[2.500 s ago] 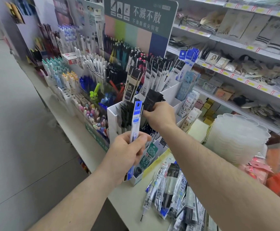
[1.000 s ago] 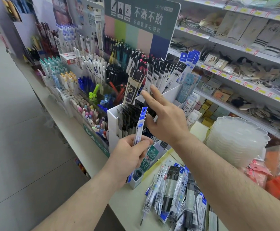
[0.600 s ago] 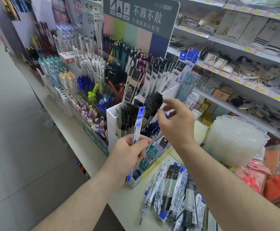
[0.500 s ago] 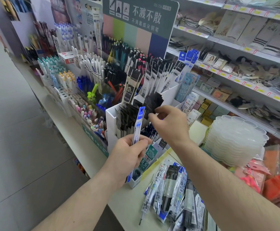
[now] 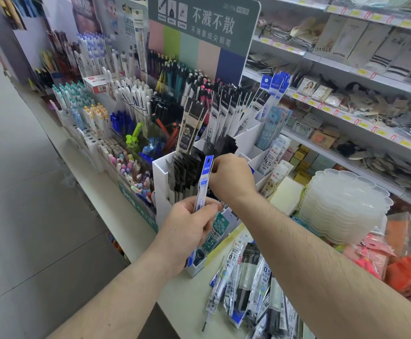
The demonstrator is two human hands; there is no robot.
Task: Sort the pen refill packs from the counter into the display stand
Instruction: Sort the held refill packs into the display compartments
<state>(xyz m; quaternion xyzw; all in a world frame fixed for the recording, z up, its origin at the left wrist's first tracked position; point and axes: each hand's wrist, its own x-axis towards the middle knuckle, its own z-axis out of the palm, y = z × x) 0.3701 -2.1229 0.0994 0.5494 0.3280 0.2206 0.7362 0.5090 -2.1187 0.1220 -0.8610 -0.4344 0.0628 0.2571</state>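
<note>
My left hand (image 5: 189, 231) grips a long blue-headed refill pack (image 5: 205, 177) upright in front of the white display stand (image 5: 160, 187). My right hand (image 5: 233, 179) is curled at the pack's top right edge, thumb and forefinger pinching it there. Right behind stand black refill packs (image 5: 185, 172) in the stand's front compartment; taller packs (image 5: 226, 106) fill the rear ones. A loose pile of refill packs (image 5: 248, 285) lies on the pale counter (image 5: 187, 302) under my right forearm.
Pen racks (image 5: 131, 106) crowd the counter left of the stand under a green sign (image 5: 204, 20). A stack of clear plastic trays (image 5: 346, 204) and orange bags (image 5: 407, 272) sit to the right. Shop shelves (image 5: 346, 118) run behind. The aisle floor lies left.
My right hand has let go of the black packs in the stand, lifted open, then come down and left to the blue pack's top. My left hand has kept that pack nearly still.
</note>
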